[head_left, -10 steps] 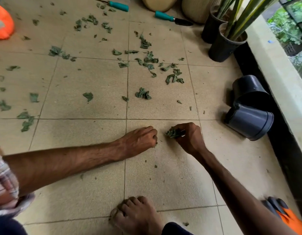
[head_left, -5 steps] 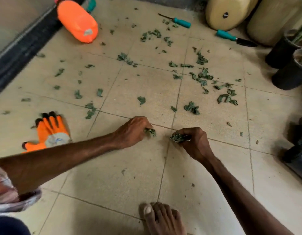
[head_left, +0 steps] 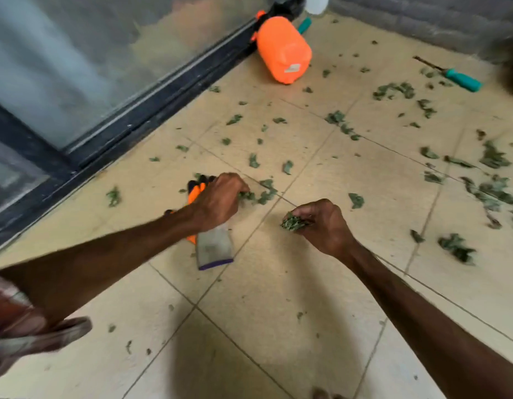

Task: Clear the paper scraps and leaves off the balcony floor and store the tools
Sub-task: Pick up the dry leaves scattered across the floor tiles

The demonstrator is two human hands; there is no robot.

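Observation:
Green leaf scraps lie scattered over the beige tiled floor (head_left: pixel 321 174), thickest at the right (head_left: pixel 492 191). My right hand (head_left: pixel 325 223) grips a bunch of collected leaves (head_left: pixel 294 221) just above the floor. My left hand (head_left: pixel 222 198) reaches further left and pinches a leaf scrap (head_left: pixel 247 195) at its fingertips, beside a small cluster (head_left: pixel 266 194). Under my left wrist lies an orange and grey work glove (head_left: pixel 212 243). A teal-handled tool (head_left: pixel 462 79) lies at the far right.
An orange plastic jug (head_left: pixel 284 48) lies on its side by the dark sliding door track (head_left: pixel 151 110), with another teal handle (head_left: pixel 304 25) behind it. A glass door fills the upper left. A grey wall runs along the top right.
The view has swung left toward the glass door. My left hand moved left over the orange glove to another leaf. My right hand still holds its bunch, lifted slightly.

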